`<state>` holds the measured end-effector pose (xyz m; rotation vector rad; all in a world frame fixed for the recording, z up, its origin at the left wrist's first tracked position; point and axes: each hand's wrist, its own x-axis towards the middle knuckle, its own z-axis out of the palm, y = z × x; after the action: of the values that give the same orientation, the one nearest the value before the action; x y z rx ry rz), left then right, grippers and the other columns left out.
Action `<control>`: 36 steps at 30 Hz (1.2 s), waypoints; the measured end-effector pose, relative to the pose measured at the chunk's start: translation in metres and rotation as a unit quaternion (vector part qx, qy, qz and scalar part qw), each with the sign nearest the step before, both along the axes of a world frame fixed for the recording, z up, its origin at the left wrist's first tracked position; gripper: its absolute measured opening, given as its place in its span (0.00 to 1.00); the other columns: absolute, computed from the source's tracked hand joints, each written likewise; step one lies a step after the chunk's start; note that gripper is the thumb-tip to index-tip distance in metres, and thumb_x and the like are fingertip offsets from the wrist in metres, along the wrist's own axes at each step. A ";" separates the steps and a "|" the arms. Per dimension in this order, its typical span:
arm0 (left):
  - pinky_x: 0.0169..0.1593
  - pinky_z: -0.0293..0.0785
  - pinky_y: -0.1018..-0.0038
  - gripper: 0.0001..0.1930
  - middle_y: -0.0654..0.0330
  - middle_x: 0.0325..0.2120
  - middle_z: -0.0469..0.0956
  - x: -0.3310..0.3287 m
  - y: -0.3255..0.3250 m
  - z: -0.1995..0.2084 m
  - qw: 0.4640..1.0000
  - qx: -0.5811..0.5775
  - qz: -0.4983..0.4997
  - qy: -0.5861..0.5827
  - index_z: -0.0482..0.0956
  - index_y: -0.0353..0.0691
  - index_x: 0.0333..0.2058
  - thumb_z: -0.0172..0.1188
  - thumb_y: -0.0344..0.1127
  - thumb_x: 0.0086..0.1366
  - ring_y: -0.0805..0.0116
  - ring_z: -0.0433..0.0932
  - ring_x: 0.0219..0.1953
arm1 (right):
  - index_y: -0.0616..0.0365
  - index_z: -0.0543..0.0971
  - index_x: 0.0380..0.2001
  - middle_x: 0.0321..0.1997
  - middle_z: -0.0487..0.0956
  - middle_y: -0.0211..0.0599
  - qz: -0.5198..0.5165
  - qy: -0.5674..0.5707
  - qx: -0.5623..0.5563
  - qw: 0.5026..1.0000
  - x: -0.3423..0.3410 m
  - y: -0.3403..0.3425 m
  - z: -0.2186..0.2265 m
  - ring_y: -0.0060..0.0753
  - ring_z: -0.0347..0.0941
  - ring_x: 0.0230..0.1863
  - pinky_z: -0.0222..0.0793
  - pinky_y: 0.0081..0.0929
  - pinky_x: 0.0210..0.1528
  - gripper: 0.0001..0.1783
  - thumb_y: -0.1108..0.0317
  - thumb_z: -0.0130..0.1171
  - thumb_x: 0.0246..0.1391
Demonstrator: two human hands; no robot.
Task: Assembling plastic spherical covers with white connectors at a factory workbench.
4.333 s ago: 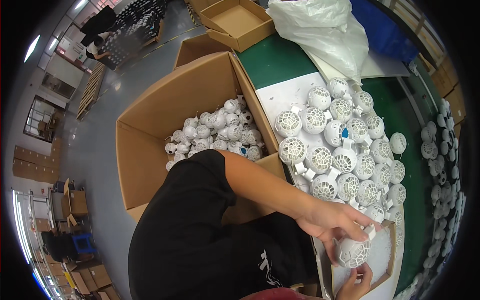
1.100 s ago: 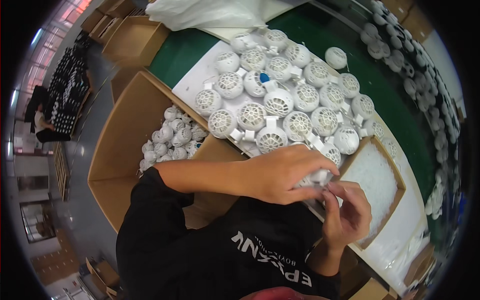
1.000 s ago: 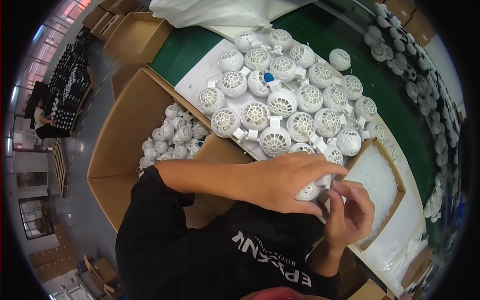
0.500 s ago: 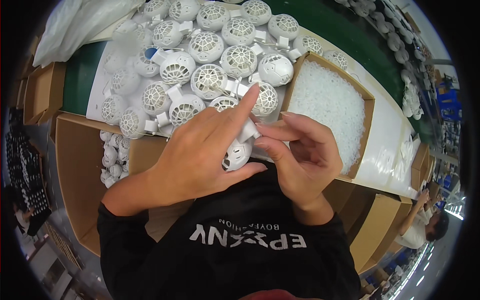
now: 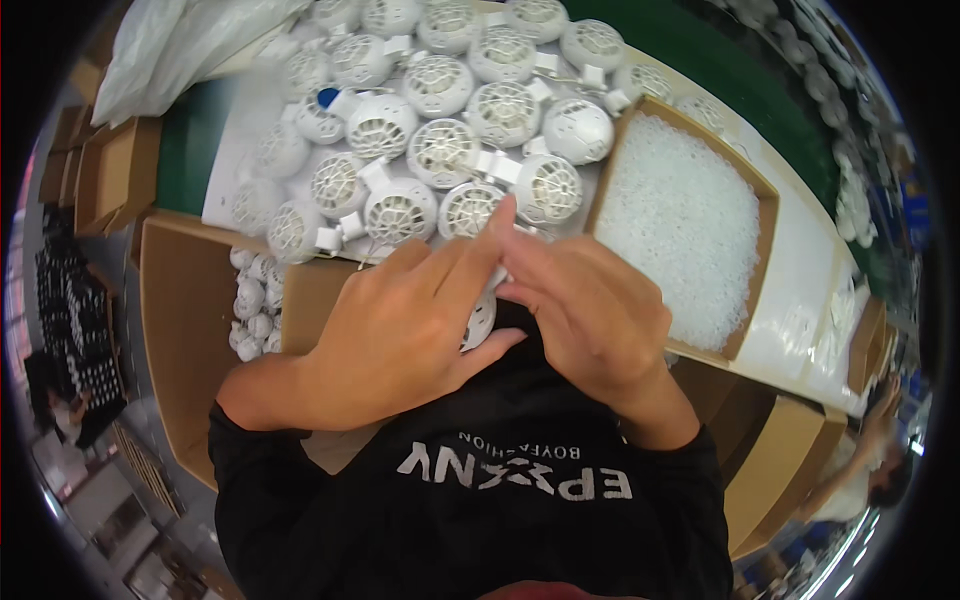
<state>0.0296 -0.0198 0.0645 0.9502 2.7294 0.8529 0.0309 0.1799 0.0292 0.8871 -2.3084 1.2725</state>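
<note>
My left hand (image 5: pixel 395 330) is wrapped round a white round grille housing (image 5: pixel 481 322), held close in front of my black shirt. Most of that housing is hidden behind the fingers; a curved side with slots shows above the thumb. My right hand (image 5: pixel 605 320) meets the left at the top of the housing, its thumb and fingers pinched together. Whatever the pinch holds is covered by the fingers. Just beyond the hands, several similar white housings (image 5: pixel 438 85) with web-like grilles and small white blocks on wires lie in rows on the table.
Right of the housings stands a cardboard box (image 5: pixel 768 225) full of small clear pieces (image 5: pixel 680 230). An open carton (image 5: pixel 185 330) at the left holds more white round parts (image 5: pixel 250 300). Plastic bags (image 5: pixel 160 50) lie at the far left. Another person (image 5: pixel 850 470) is at the right edge.
My right hand has turned over and closed in against the left at the housing's top, covering the white block that showed before. The whole view has shifted slightly.
</note>
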 end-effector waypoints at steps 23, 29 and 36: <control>0.50 0.74 0.61 0.24 0.58 0.45 0.80 -0.008 -0.141 0.001 0.935 -0.157 0.302 0.103 0.76 0.50 0.56 0.64 0.34 0.58 0.54 0.79 0.44 | 0.63 0.78 0.32 0.29 0.74 0.41 -0.199 -0.171 0.281 0.923 0.004 0.095 0.005 0.41 0.71 0.33 0.67 0.32 0.38 0.08 0.80 0.63 0.46; 0.52 0.72 0.58 0.24 0.53 0.48 0.74 -0.057 -0.100 -0.018 0.955 -0.214 0.125 0.164 0.77 0.48 0.53 0.65 0.28 0.55 0.50 0.73 0.51 | 0.60 0.79 0.30 0.29 0.74 0.40 -0.235 -0.128 0.269 0.925 0.013 0.103 0.007 0.45 0.71 0.33 0.67 0.38 0.37 0.08 0.77 0.66 0.44; 0.64 0.61 0.59 0.46 0.45 0.58 0.69 -0.009 -0.115 -0.032 0.969 -0.190 0.139 0.072 0.62 0.37 0.65 0.70 0.20 0.45 0.43 0.67 0.60 | 0.56 0.75 0.23 0.25 0.74 0.37 -0.198 -0.050 0.138 0.969 -0.004 0.117 -0.025 0.44 0.73 0.32 0.70 0.37 0.35 0.07 0.71 0.65 0.42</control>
<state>0.0210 -0.1347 0.0325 0.5831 3.0387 0.2738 0.0271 0.2967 0.0045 0.4105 -2.6146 0.8591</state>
